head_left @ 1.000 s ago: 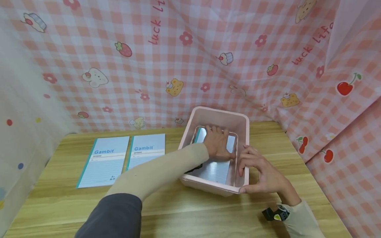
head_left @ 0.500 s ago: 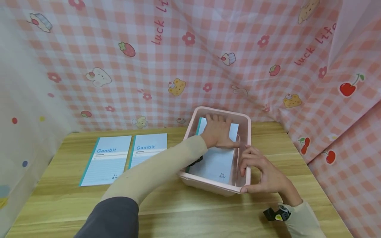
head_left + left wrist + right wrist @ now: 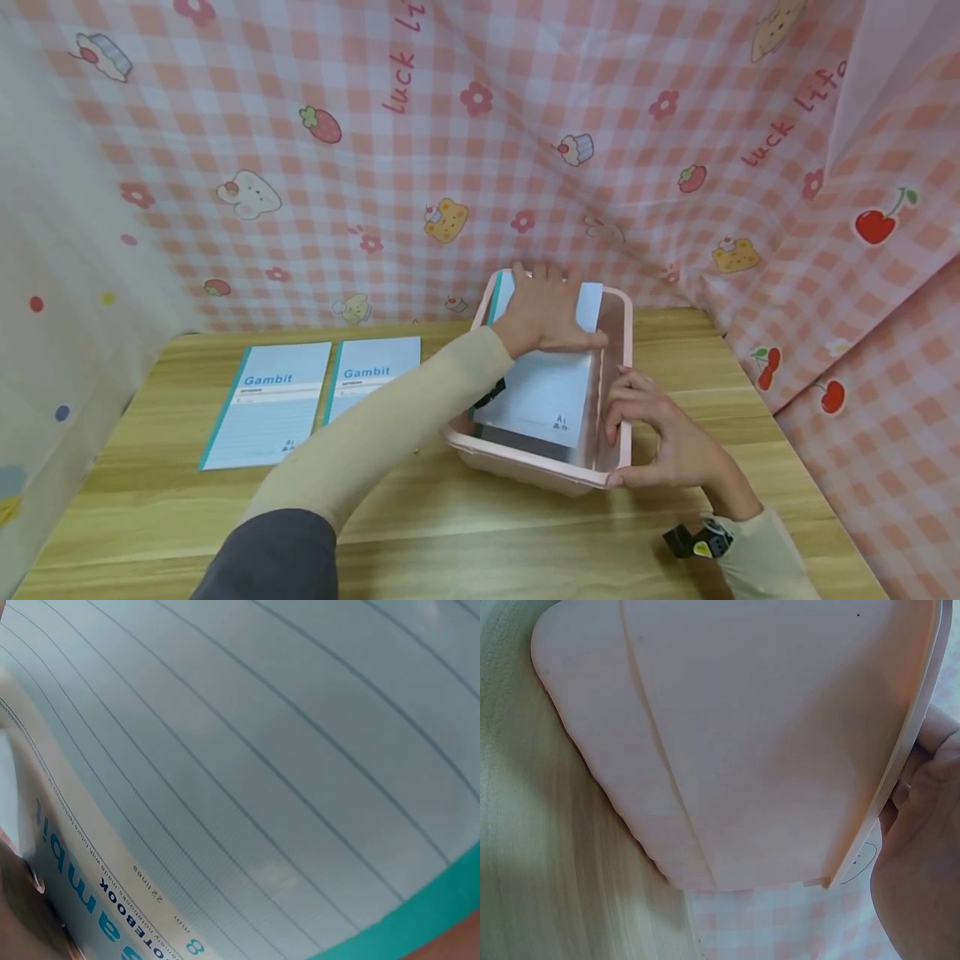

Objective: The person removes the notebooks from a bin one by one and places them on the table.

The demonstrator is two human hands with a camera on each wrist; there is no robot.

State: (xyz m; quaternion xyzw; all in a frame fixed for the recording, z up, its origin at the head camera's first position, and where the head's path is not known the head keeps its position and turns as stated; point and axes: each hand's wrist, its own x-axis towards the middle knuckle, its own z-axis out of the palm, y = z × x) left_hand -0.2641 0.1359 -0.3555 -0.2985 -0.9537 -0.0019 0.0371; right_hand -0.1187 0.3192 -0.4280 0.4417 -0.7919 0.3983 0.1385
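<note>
Nearest you, your right grip (image 3: 667, 440) pinched the bin (image 3: 517, 472) at its near right corner, thumb on the rim, fingers over the right wall. The bin stood right of middle, near the surface's (image 3: 450, 542) far edge. Inside, the notebook (image 3: 543, 396) had just shifted up to the far rim, apparently coming free. Your left grip (image 3: 546, 312) spread across it, seemingly pinching its edges. Two more notebooks (image 3: 270, 408) lay toward the surface's far left corner.

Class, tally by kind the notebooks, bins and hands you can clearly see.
Notebooks: 3 (leftmost notebook, middle notebook, held notebook)
Bins: 1 (pink bin)
Hands: 2 (left hand, right hand)
Total: 6
Whether more notebooks lie beneath the held one is unclear.
</note>
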